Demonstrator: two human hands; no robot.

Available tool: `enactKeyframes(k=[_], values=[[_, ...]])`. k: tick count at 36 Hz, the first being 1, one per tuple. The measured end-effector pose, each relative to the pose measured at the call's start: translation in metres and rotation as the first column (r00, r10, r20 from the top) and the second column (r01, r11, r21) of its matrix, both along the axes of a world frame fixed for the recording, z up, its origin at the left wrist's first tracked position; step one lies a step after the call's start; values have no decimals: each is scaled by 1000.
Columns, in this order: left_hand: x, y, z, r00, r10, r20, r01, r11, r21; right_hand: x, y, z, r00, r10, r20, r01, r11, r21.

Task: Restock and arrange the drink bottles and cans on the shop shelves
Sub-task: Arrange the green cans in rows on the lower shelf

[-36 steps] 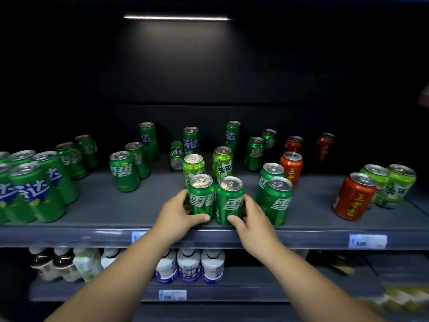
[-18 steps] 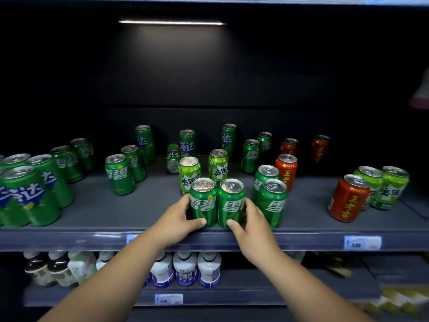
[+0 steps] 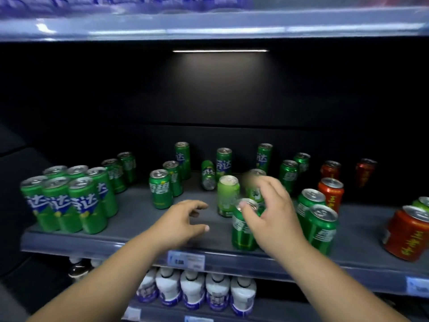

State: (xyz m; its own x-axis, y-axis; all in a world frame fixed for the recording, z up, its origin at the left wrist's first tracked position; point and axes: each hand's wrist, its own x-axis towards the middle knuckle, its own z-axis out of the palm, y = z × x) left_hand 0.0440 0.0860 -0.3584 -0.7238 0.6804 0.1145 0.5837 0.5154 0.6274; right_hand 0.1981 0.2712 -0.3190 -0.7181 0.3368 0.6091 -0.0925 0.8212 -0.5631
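Low at frame centre, the right hand [image 3: 271, 212] hovers over a green drink can [image 3: 243, 233] at the shelf [image 3: 130, 219] front, thumb on its rim. Its grip is blurred: pinching or not, can't tell. Left hand [image 3: 183, 219] spread, empty. Arranging step; next needs a firm hold on that can.

"What colours are the cans?"

"The dark green round metal cans [image 3: 160, 189] have white letters and shiny silver tops. The tall green metal cans [image 3: 86, 205] have a blue and white splash with a little yellow."

"And the middle one?"

"The light green metal can [image 3: 228, 196] is blurry."

"Any red?"

"The red-orange metal cans [image 3: 408, 235] have yellow letters."

"And the rest?"

"The flat grey metal shelf [image 3: 130, 212], the black back wall [image 3: 209, 101], and white plastic bottles [image 3: 192, 291] with blue-purple labels."
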Motion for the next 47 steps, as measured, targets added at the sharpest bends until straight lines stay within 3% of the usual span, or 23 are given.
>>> enactKeyframes(k=[9, 23, 32, 38, 43, 47], values=[[-66, -78, 68, 973, 34, -227, -59, 993, -105, -87, -56, 31, 972, 120, 201, -121, 993, -4], [-175, -162, 132, 925, -60, -376, -51, 959, -280, -211, -95, 28, 948, 20, 318, 12, 995, -98], [-221, -97, 143, 909, -272, -315, 135, 908, -396, -218, -41, 56, 850, -106, 516, 105, 994, 31], [-242, -27, 136, 916, -302, -265, 208, 920, -331, -225, 17, 68, 757, -154, 635, 132, 988, 83], [-272, 21, 109, 883, -303, -358, 183, 926, -332, -243, 46, 68, 735, -195, 649, 82, 976, 200], [-292, 47, 94, 882, -260, -392, 123, 932, -341, -261, 62, 65, 718, -166, 676, 37, 979, 201]])
